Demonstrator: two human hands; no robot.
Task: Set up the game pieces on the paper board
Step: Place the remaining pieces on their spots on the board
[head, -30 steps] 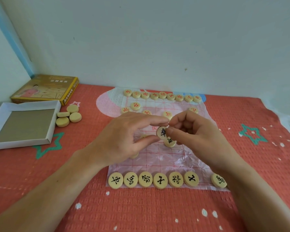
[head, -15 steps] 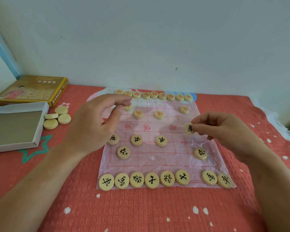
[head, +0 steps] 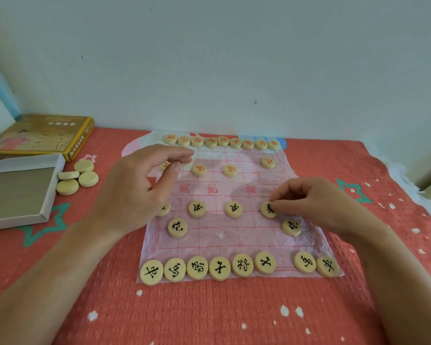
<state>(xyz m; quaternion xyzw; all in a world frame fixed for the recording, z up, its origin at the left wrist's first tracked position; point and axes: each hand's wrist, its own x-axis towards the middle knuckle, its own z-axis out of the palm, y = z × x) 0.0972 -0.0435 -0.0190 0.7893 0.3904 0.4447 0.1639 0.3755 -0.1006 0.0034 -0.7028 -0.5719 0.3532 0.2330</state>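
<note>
Lowered onto the pink paper board [head: 222, 236], the black-lettered round wooden disc [head: 267, 211] is pinched by fingers [head: 285, 195] of the right hand [head: 319, 207]; those of the left hand [head: 135, 192] are held loosely apart.

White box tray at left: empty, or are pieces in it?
Empty where visible: the white box tray shows only bare grey floor; its left part is out of frame. Four blank pieces lie outside it.

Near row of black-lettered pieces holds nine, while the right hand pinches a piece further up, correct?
No: the head view shows eight in the near row, with a gap left. The right hand does pinch a piece further up.
</note>
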